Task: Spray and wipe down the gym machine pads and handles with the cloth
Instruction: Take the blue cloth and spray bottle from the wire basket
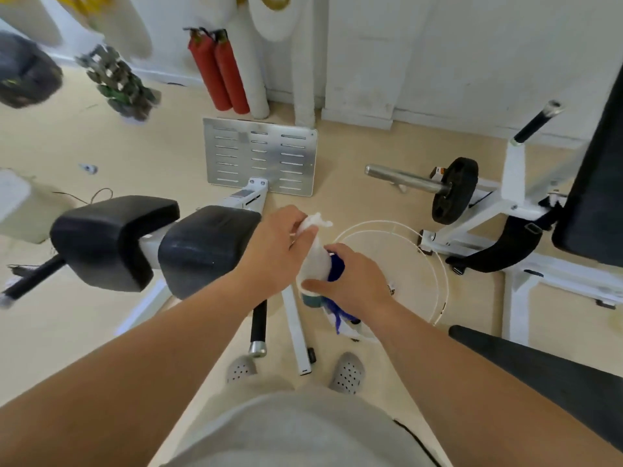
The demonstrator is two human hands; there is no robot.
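Observation:
Two black roller pads (209,247) (108,237) of a white gym machine stick out at the left, just beside my left wrist. My left hand (274,244) pinches the top of a white cloth (315,254) in the middle of the view. My right hand (350,278) grips the same cloth lower down, together with something blue and white (337,267) that it partly hides; I cannot tell whether that is the spray bottle. A black handle (259,323) with a chrome end hangs below the pads.
A slotted metal footplate (263,156) stands ahead. At the right are a white frame with a black weight plate (455,190), a chrome bar and a black bench pad (593,197). A white hoop (438,264) lies on the floor. Red cylinders (219,72) lean on the wall.

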